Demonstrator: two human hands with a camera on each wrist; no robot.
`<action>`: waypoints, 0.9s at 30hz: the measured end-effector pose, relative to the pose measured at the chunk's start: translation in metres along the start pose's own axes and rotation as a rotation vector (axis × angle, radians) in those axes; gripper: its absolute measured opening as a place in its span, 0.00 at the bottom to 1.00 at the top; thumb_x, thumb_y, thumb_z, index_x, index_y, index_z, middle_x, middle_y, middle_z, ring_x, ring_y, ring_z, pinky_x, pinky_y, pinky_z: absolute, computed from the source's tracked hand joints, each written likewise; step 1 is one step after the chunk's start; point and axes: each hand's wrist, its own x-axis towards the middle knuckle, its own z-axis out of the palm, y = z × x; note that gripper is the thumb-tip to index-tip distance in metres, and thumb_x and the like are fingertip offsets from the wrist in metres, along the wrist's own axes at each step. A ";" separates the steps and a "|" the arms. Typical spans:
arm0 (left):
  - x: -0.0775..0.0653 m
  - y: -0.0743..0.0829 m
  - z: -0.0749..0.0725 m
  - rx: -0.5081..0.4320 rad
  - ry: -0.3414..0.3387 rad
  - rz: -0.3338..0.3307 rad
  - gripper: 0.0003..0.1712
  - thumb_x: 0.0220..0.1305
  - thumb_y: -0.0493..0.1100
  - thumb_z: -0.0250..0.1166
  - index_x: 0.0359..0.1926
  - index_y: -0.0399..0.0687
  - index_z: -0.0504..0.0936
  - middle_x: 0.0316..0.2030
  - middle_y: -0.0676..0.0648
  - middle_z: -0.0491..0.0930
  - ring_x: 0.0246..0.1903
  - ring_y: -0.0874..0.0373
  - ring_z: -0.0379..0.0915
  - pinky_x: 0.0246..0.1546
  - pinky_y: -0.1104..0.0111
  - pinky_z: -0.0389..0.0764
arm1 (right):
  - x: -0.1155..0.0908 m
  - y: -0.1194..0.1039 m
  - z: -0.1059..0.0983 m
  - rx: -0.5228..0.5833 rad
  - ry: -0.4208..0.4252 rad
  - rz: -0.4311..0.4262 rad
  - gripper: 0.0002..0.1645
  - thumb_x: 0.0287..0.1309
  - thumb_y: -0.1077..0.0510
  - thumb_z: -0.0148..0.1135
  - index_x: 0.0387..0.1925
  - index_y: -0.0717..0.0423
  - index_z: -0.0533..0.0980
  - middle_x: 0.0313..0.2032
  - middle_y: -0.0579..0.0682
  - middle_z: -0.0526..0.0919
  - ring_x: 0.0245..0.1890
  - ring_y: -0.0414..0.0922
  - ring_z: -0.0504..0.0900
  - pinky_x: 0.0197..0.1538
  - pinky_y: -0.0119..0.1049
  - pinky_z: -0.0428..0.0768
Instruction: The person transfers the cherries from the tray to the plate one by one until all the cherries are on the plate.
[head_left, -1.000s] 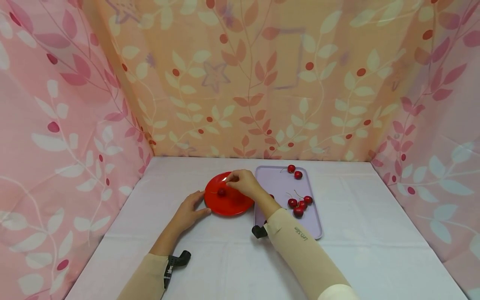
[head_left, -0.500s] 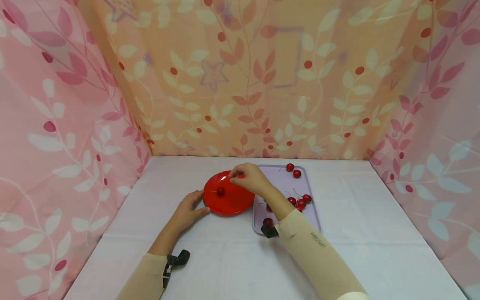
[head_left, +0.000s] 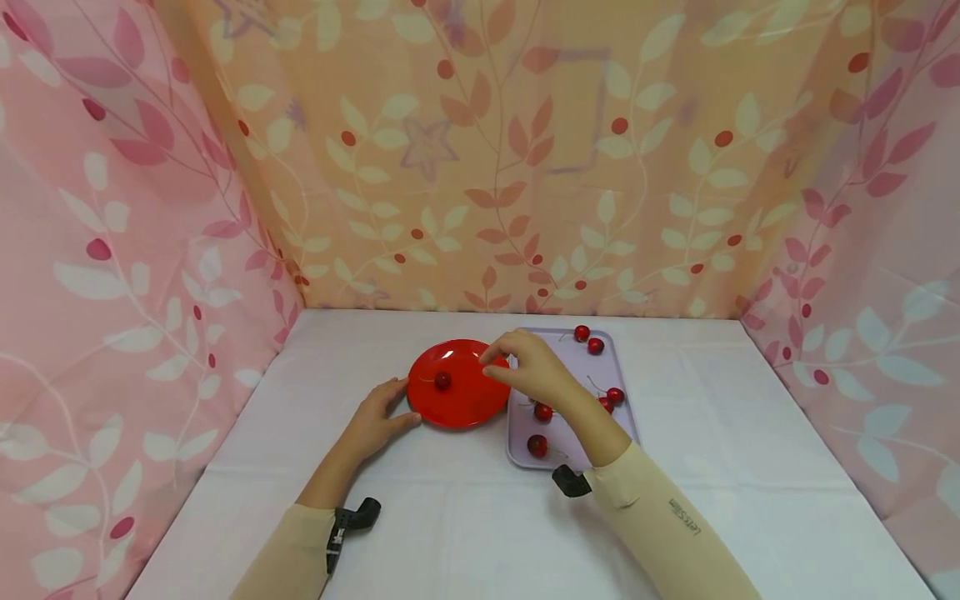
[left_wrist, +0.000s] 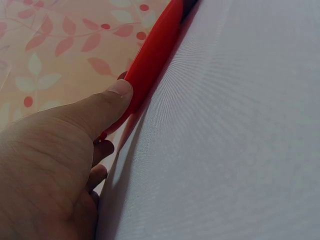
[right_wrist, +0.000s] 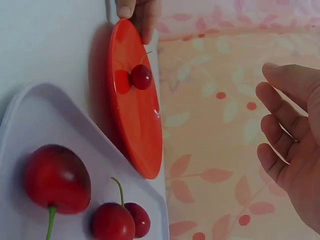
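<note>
A shiny red plate (head_left: 468, 404) lies on the table with one cherry (head_left: 443, 381) on it, its stem pointing left. My left hand (head_left: 377, 422) holds the plate's left rim; in the left wrist view the thumb (left_wrist: 120, 90) lies against the edge while the other fingers are partly hidden behind it. Over the border between plate and lilac tray (head_left: 523, 457), my right hand (head_left: 532, 367) hovers with nothing in it. In the right wrist view its fingers are loosely bent, thumb and index apart. Several cherries rest on the tray, among them a near one (head_left: 537, 446); my right arm covers some.
Two cherries (head_left: 588, 339) sit at the tray's far end, and others (head_left: 613, 397) near its right side. The tray stands just right of the plate. A white cloth (head_left: 450, 517) covers the table, with patterned curtains (head_left: 480, 167) behind and on both sides.
My right hand has moved right, from above the plate towards the tray, uncovering more of the plate and the tray's near-left cherries. The left hand and the cherry on the plate have stayed put.
</note>
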 end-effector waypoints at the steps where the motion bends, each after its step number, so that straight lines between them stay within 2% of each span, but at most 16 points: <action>1: 0.000 0.001 0.000 0.001 -0.001 -0.003 0.44 0.61 0.53 0.75 0.75 0.52 0.69 0.74 0.44 0.67 0.77 0.41 0.54 0.74 0.40 0.57 | -0.004 0.000 -0.002 -0.006 0.002 0.001 0.07 0.62 0.55 0.73 0.42 0.45 0.86 0.40 0.39 0.84 0.48 0.51 0.80 0.53 0.45 0.81; 6: 0.000 0.003 0.000 0.005 -0.004 -0.021 0.44 0.61 0.52 0.75 0.75 0.52 0.69 0.74 0.44 0.67 0.77 0.42 0.53 0.75 0.41 0.57 | -0.023 -0.001 -0.011 -0.029 0.012 0.022 0.08 0.61 0.54 0.73 0.42 0.42 0.86 0.40 0.39 0.83 0.47 0.44 0.77 0.53 0.43 0.81; 12: -0.002 0.005 -0.001 0.011 -0.008 -0.022 0.44 0.61 0.53 0.75 0.76 0.50 0.68 0.74 0.43 0.67 0.77 0.41 0.53 0.75 0.41 0.57 | -0.045 0.004 -0.017 -0.032 0.029 0.048 0.07 0.61 0.54 0.73 0.41 0.38 0.86 0.41 0.37 0.83 0.48 0.47 0.78 0.50 0.42 0.81; 21: -0.002 0.005 -0.001 0.000 -0.018 -0.049 0.46 0.61 0.54 0.75 0.76 0.51 0.67 0.75 0.43 0.65 0.78 0.42 0.52 0.75 0.41 0.56 | -0.075 0.024 -0.016 -0.036 0.035 0.036 0.07 0.59 0.55 0.75 0.40 0.43 0.87 0.38 0.33 0.84 0.45 0.44 0.79 0.48 0.38 0.80; 25: -0.002 0.006 -0.001 0.002 -0.020 -0.058 0.46 0.61 0.55 0.75 0.77 0.53 0.66 0.75 0.44 0.65 0.78 0.42 0.53 0.74 0.41 0.57 | -0.086 0.033 -0.014 -0.036 0.041 0.018 0.08 0.58 0.56 0.76 0.38 0.39 0.87 0.38 0.32 0.85 0.44 0.42 0.79 0.48 0.41 0.81; 27: -0.002 0.006 -0.001 0.004 -0.016 -0.049 0.47 0.61 0.56 0.75 0.77 0.52 0.66 0.75 0.43 0.66 0.77 0.41 0.53 0.74 0.40 0.58 | -0.090 0.037 -0.014 -0.034 0.046 0.007 0.08 0.57 0.56 0.77 0.38 0.40 0.87 0.37 0.32 0.85 0.43 0.43 0.79 0.49 0.44 0.81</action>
